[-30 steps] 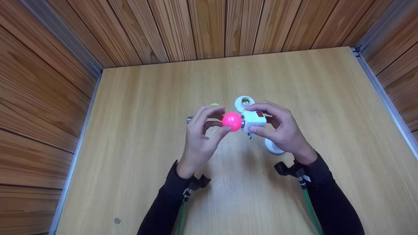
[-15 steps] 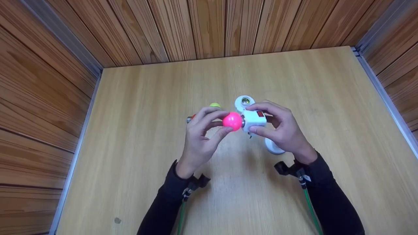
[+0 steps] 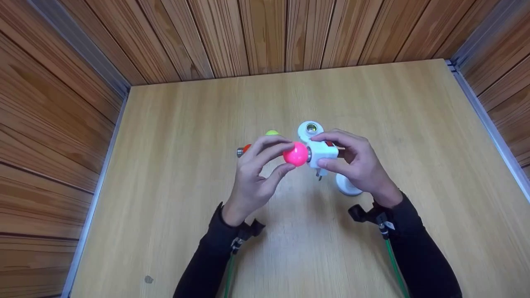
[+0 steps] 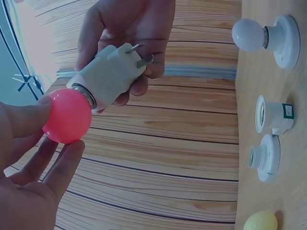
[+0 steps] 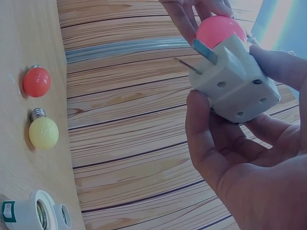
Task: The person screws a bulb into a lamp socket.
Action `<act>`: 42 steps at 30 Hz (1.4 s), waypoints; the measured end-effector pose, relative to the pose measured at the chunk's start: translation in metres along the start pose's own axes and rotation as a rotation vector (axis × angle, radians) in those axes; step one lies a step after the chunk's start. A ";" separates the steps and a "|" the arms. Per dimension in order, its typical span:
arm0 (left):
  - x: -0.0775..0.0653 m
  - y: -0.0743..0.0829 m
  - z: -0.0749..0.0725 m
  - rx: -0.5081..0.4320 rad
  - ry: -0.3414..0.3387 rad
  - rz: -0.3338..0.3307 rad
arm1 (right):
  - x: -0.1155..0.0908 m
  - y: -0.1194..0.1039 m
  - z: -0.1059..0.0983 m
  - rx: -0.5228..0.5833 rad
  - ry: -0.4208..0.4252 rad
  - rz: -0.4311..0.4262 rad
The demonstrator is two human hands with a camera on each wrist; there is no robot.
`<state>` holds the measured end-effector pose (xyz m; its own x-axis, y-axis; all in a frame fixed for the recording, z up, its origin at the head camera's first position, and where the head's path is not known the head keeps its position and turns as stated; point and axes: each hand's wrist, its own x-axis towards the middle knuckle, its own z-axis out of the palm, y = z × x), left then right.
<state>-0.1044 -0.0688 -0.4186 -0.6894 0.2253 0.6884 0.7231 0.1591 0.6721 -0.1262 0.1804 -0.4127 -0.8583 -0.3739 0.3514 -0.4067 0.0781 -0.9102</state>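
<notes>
In the head view my left hand pinches a pink light bulb between thumb and fingers. My right hand grips a white plug-in lamp socket, which has a red switch on one face. The bulb's metal base sits at the socket's mouth, with part of the metal showing; how deep it goes is hidden. Both are held above the table. Two flat prongs stick out of the socket in the right wrist view. From the left wrist, the pink bulb and the socket appear at a tilt.
A red bulb and a yellow bulb lie on the table beyond my left hand. White lamp holders stand nearby, one carrying a white bulb. Wooden walls enclose the table's back and sides.
The socket has turned a little in my right hand, so its prongs show more and its red switch less. My left fingers have shifted around the pink bulb, which stays at the socket's mouth.
</notes>
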 end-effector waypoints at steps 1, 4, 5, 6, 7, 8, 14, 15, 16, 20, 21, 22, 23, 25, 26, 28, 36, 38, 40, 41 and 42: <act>0.000 0.000 0.000 0.017 -0.002 0.012 | 0.000 0.000 0.000 0.013 -0.002 -0.001; 0.001 -0.001 0.000 0.056 -0.006 0.045 | 0.000 0.000 -0.001 0.026 -0.010 -0.003; 0.001 -0.001 0.000 0.064 -0.007 0.057 | 0.000 0.000 -0.001 0.035 -0.013 -0.009; 0.001 -0.002 0.000 0.067 -0.006 0.072 | 0.000 0.001 -0.001 0.039 -0.017 -0.010; 0.001 -0.002 0.000 0.068 -0.006 0.088 | 0.000 0.001 -0.001 0.046 -0.020 -0.014; 0.001 -0.003 0.000 0.067 -0.005 0.104 | 0.000 0.001 -0.001 0.049 -0.023 -0.017; 0.000 -0.005 0.001 0.080 0.004 0.170 | 0.000 0.000 -0.002 0.068 -0.034 -0.029; 0.000 -0.004 0.001 0.083 0.004 0.174 | -0.001 0.000 -0.002 0.065 -0.032 -0.028; 0.000 -0.004 0.001 0.083 0.004 0.176 | -0.001 0.000 -0.002 0.061 -0.031 -0.026; 0.000 -0.005 0.000 0.076 0.006 0.175 | -0.001 0.000 -0.002 0.052 -0.031 -0.024; 0.001 -0.005 0.000 0.073 0.006 0.175 | -0.001 0.000 -0.003 0.054 -0.034 -0.026; 0.001 -0.006 0.000 0.070 0.007 0.173 | -0.001 0.000 -0.003 0.053 -0.035 -0.028; 0.001 -0.006 0.000 0.068 0.010 0.173 | -0.001 0.000 -0.003 0.051 -0.037 -0.027; 0.001 -0.006 0.000 0.069 0.019 0.171 | -0.001 -0.001 -0.003 0.047 -0.039 -0.025; 0.001 -0.006 -0.001 0.072 0.027 0.168 | -0.001 -0.001 -0.003 0.047 -0.039 -0.025; 0.001 -0.006 -0.001 0.072 0.044 0.157 | -0.001 -0.001 -0.003 0.040 -0.038 -0.021; 0.000 -0.007 0.000 0.060 0.069 0.117 | -0.001 0.000 -0.003 0.072 -0.030 -0.047; 0.000 -0.007 0.000 0.065 0.070 0.120 | -0.001 0.000 -0.003 0.075 -0.030 -0.049; 0.000 -0.007 0.000 0.076 0.073 0.124 | -0.001 -0.001 -0.003 0.068 -0.029 -0.044; 0.000 -0.007 0.000 0.082 0.075 0.125 | -0.001 -0.001 -0.003 0.068 -0.028 -0.043; 0.000 -0.007 0.000 0.087 0.077 0.124 | -0.001 -0.001 -0.003 0.067 -0.026 -0.042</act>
<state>-0.1093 -0.0696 -0.4231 -0.5936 0.1742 0.7857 0.8013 0.2182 0.5570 -0.1257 0.1838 -0.4110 -0.8322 -0.3999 0.3841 -0.4194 0.0007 -0.9078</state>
